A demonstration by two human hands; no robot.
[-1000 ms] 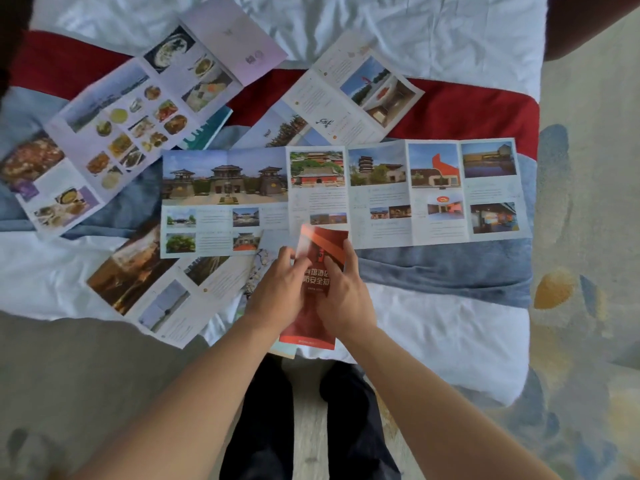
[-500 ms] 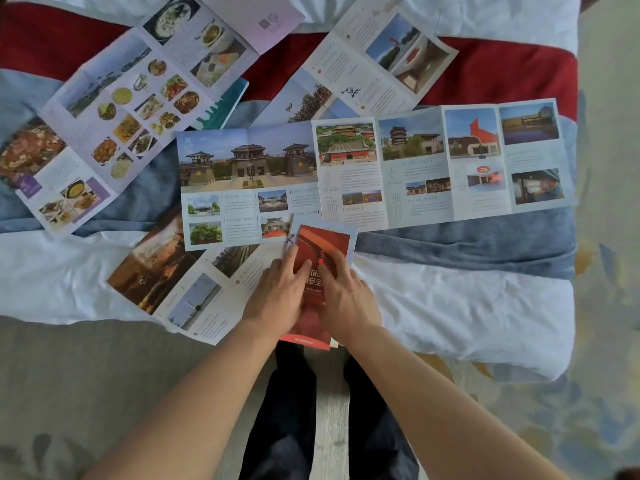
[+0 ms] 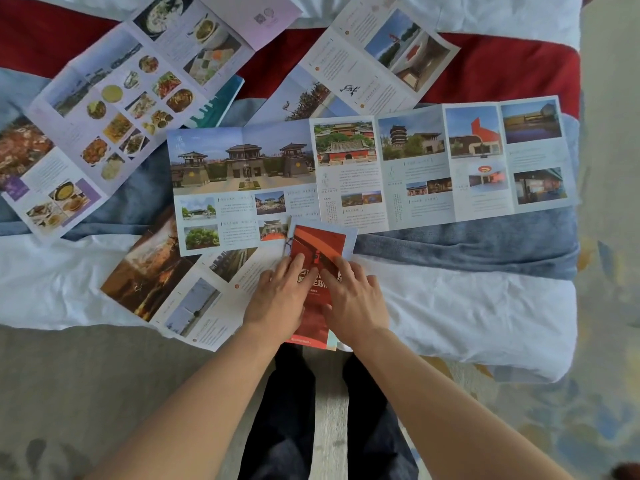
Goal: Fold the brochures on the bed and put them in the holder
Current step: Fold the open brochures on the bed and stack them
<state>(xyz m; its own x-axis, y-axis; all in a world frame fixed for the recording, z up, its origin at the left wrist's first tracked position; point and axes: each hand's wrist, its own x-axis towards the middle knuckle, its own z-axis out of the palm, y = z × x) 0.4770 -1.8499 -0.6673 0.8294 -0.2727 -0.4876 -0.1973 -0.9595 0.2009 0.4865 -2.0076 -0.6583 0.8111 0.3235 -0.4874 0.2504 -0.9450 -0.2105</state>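
A folded red brochure (image 3: 317,244) lies at the bed's near edge. My left hand (image 3: 277,303) and my right hand (image 3: 353,299) press flat on it with straight fingers, side by side. Beyond it a long unfolded brochure with temple photos (image 3: 374,168) stretches across the bed. An unfolded food brochure (image 3: 114,98) lies at the far left. Another open brochure (image 3: 377,53) lies at the back, and one with brown photos (image 3: 162,282) sits under my left hand's side. No holder is in view.
The bed (image 3: 467,313) has a white sheet, a blue blanket band (image 3: 467,247) and a red band (image 3: 512,71). A teal booklet edge (image 3: 221,102) peeks from under the food brochure. Patterned carpet (image 3: 609,306) lies to the right, grey floor at left.
The red brochure has gone from held up between my hands to lying flat on the bed. Both hands now press down on it.
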